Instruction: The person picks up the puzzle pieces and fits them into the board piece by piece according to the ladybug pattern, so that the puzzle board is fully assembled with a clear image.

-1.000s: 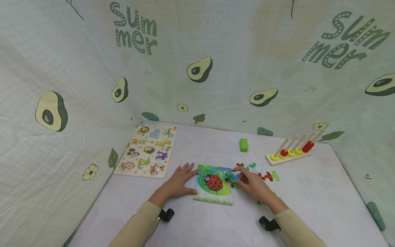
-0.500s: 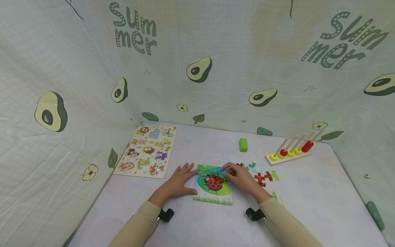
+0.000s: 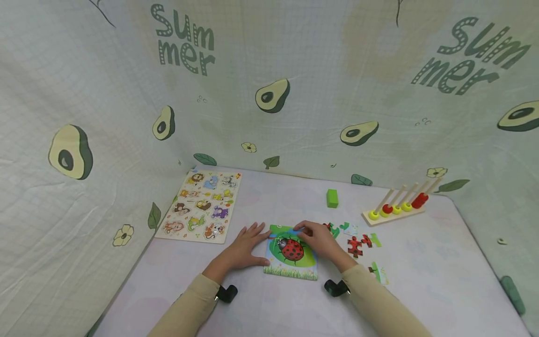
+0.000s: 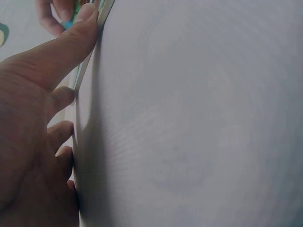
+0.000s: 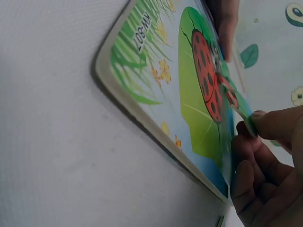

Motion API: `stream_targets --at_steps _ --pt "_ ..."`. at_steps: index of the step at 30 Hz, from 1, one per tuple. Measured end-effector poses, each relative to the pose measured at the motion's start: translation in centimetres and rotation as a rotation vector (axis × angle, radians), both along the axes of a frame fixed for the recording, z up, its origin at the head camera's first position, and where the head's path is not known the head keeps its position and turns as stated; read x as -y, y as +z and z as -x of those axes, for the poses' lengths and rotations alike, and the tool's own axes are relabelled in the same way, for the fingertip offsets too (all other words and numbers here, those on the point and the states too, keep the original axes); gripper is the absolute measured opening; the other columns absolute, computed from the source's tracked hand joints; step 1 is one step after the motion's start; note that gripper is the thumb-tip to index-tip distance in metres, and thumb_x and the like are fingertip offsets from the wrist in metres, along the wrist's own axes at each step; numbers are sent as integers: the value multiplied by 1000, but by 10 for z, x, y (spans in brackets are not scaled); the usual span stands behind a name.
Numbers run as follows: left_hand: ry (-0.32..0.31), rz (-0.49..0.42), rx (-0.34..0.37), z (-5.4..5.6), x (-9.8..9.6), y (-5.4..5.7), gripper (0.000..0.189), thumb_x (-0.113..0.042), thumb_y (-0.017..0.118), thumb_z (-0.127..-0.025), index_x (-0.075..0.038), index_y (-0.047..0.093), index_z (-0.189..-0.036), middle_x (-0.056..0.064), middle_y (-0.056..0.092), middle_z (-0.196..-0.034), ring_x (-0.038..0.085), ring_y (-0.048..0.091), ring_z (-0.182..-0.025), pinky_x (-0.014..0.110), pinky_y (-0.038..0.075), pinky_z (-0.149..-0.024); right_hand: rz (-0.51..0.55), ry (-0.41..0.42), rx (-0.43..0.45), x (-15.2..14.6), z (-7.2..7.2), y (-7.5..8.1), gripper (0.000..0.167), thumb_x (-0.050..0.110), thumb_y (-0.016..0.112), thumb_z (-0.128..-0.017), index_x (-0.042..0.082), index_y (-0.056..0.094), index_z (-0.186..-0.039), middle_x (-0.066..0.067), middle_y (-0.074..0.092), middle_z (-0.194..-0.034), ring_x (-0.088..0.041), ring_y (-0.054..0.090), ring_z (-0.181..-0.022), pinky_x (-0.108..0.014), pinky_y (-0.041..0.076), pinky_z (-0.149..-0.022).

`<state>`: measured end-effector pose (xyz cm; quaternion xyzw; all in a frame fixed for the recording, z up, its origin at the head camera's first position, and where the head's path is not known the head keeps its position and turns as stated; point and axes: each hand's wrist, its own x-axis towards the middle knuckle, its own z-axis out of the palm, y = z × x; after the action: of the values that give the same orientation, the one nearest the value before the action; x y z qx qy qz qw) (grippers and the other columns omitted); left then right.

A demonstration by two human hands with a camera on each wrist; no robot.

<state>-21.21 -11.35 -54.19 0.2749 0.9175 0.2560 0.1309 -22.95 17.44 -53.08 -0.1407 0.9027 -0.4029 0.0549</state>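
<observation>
A square ladybug puzzle board (image 3: 290, 273) lies flat on the table between both hands. My left hand (image 3: 243, 250) rests with spread fingers at its left side; in the left wrist view the thumb (image 4: 71, 47) lies on the board's edge. Over the upper right part of the board, my right hand (image 3: 318, 239) pinches a green and red jigsaw piece (image 5: 242, 108) between thumb and fingers. The right wrist view has this piece tilted close above the ladybug picture (image 5: 206, 71). Fingers hide part of the piece.
Loose jigsaw pieces (image 3: 355, 246) are scattered right of the board, with another piece (image 3: 376, 270) nearer the right sleeve. Behind them stand a green block (image 3: 332, 198) and a peg counter (image 3: 393, 214) with red and yellow beads. An animal puzzle board (image 3: 200, 206) lies at the left.
My right hand has moved left from the board's right edge to over its upper right part, carrying the jigsaw piece. More loose pieces show behind it. The left hand stays put.
</observation>
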Motion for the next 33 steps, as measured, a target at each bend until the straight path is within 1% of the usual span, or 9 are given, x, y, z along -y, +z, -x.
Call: stream_targets --at_steps 8,10,13,16,20,25,28,33 --pt "0 3 -1 0 0 0 91 -54 78 -84 -20 38 -159 7 21 -169 31 10 -157 54 5 -126 -27 -42 -13 8 0 -2 15 15 71 -97 20 75 -110 7 71 -94 -9 65 -85 -39 56 -80" --pt "-2 3 -5 1 0 0 91 -54 78 -84 -20 38 -159 8 21 -168 31 10 -157 54 5 -126 -38 -45 -22 9 1 -3 15 15 71 -97 20 75 -110 7 72 -96 -9 64 -86 -39 55 -80" --pt "-5 3 -8 1 0 0 91 -55 77 -85 -20 39 -159 8 21 -168 32 10 -156 54 5 -126 -61 -42 -35 9 0 -4 18 17 72 -96 21 76 -113 6 72 -100 -8 61 -84 -36 54 -77" --pt "-6 6 -7 1 0 0 90 -55 77 -85 -20 38 -159 8 21 -169 31 10 -156 54 5 -126 -86 -16 -38 9 -1 -2 24 21 76 -93 20 76 -117 4 71 -102 -9 57 -79 -33 50 -71" --pt "-3 12 -3 1 -1 0 91 -55 77 -85 -21 38 -159 7 21 -169 31 10 -157 53 5 -126 -120 43 -41 8 -2 -1 35 25 81 -89 18 73 -123 3 66 -102 -9 52 -73 -28 46 -64" --pt "-5 10 -8 1 0 0 90 -55 77 -85 -21 39 -159 7 21 -169 31 10 -157 54 5 -126 -149 86 -50 7 -3 -1 42 28 82 -88 15 71 -127 3 63 -100 -8 50 -71 -26 45 -61" --pt "-5 6 -8 1 0 0 90 -55 77 -84 -20 39 -159 8 21 -168 31 10 -156 54 5 -126 -173 75 -54 8 -4 -1 43 29 81 -88 15 70 -127 3 62 -101 -8 50 -73 -27 45 -64" --pt "-6 4 -8 1 0 0 90 -55 77 -85 -20 39 -159 8 22 -168 32 11 -156 54 6 -126 -190 34 -67 10 -6 -2 42 28 82 -88 14 69 -126 2 61 -103 -8 50 -75 -30 47 -68"
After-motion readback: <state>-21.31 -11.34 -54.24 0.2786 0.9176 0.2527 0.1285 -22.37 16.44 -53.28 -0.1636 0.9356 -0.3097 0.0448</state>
